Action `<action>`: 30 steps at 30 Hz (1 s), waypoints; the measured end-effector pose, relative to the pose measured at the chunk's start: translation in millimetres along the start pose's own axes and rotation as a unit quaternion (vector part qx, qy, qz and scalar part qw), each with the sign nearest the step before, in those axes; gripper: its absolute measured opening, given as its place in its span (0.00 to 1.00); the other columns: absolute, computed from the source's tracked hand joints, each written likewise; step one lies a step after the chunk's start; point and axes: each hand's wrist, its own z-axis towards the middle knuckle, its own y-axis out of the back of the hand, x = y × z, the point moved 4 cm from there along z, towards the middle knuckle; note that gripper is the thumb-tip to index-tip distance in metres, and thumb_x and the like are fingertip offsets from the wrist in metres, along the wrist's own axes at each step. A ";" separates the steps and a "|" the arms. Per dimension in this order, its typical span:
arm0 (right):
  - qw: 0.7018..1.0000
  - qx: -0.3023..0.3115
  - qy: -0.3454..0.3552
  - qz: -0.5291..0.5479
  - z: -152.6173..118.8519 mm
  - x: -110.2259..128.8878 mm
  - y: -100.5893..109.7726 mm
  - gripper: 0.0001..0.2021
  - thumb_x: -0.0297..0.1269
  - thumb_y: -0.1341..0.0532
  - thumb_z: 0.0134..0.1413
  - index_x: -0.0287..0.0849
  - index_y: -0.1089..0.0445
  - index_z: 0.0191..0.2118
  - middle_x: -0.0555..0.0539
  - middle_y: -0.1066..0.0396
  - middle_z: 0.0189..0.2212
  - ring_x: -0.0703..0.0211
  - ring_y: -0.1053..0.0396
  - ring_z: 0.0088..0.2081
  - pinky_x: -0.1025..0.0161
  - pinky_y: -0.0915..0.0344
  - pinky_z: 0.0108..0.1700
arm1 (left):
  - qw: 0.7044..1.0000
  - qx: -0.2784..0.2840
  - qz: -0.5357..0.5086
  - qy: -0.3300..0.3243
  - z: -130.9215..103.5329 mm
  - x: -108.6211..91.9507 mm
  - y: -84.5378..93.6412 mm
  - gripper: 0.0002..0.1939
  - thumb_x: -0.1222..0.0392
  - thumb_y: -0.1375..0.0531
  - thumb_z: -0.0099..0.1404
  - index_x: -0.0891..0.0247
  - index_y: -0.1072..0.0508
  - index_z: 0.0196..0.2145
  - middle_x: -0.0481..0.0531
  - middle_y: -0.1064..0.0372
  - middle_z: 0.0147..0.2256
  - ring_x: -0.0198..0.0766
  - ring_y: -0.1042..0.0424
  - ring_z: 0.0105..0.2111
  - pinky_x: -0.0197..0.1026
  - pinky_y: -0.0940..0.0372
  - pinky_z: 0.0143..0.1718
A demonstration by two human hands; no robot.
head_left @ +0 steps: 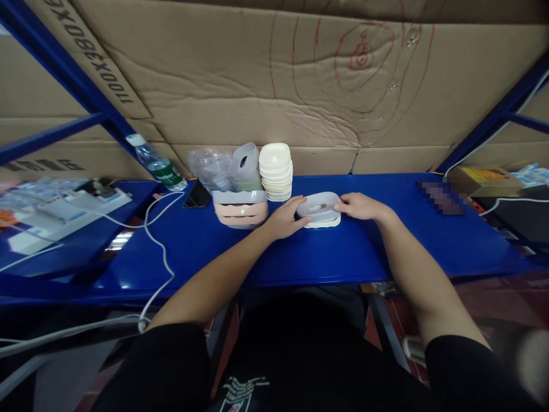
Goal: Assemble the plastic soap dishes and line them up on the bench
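A shallow grey oval dish with an opening in its middle sits over a cream piece on the blue table. My left hand is at the dish's left side, thumb and fingers apart around its edge. At the right edge, my right hand pinches the rim between thumb and fingers. Just left of my hands stand a stack of pink and grey wavy-edged trays and a tall stack of cream dishes.
Clear plastic pieces and upright grey dishes stand at the back left, near a dark phone and a water bottle. White cables cross the left side. A cardboard box lies far right.
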 end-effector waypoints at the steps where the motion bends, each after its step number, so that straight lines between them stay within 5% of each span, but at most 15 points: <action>1: 1.000 0.002 0.013 -0.001 -0.2 -1.2 -0.4 0.31 0.72 0.36 0.52 0.43 0.27 0.33 0.44 0.21 0.34 0.51 0.25 0.35 0.59 0.36 0.35 | 1.000 -0.003 0.000 0.000 0.5 0.6 0.3 0.35 0.42 0.38 0.71 0.64 0.33 0.67 0.68 0.37 0.70 0.55 0.36 0.70 0.60 0.41 0.71; 4: 0.999 0.018 0.026 -0.013 -0.1 -4.8 -4.6 0.29 0.64 0.26 0.41 0.44 0.27 0.37 0.45 0.20 0.38 0.50 0.25 0.38 0.60 0.34 0.37 | 1.000 -0.005 0.002 -0.002 1.1 1.7 0.5 0.34 0.42 0.38 0.71 0.65 0.32 0.67 0.69 0.36 0.69 0.56 0.34 0.69 0.60 0.40 0.71; 15: 0.998 -0.001 0.052 -0.030 0.5 -1.9 -7.5 0.28 0.56 0.23 0.39 0.43 0.27 0.41 0.45 0.21 0.40 0.49 0.25 0.39 0.57 0.32 0.40 | 1.000 0.008 0.014 0.013 0.1 1.3 1.7 0.37 0.40 0.39 0.70 0.67 0.33 0.68 0.68 0.37 0.70 0.55 0.34 0.69 0.57 0.42 0.72; 23: 0.996 -0.039 0.076 -0.006 -1.6 -1.7 -2.1 0.05 0.33 0.33 0.48 0.44 0.30 0.32 0.50 0.23 0.32 0.56 0.27 0.35 0.62 0.37 0.39 | 0.999 0.016 0.015 0.024 -1.0 -1.4 1.7 0.37 0.41 0.38 0.70 0.68 0.34 0.68 0.68 0.39 0.71 0.55 0.37 0.70 0.57 0.43 0.72; 30: 0.996 -0.062 0.069 -0.018 -0.7 -4.9 2.0 0.04 0.28 0.36 0.48 0.44 0.30 0.30 0.50 0.23 0.31 0.57 0.27 0.34 0.62 0.38 0.38 | 0.999 0.008 0.024 0.028 -1.0 -8.7 3.2 0.38 0.41 0.37 0.70 0.67 0.35 0.69 0.67 0.39 0.71 0.54 0.38 0.71 0.55 0.44 0.74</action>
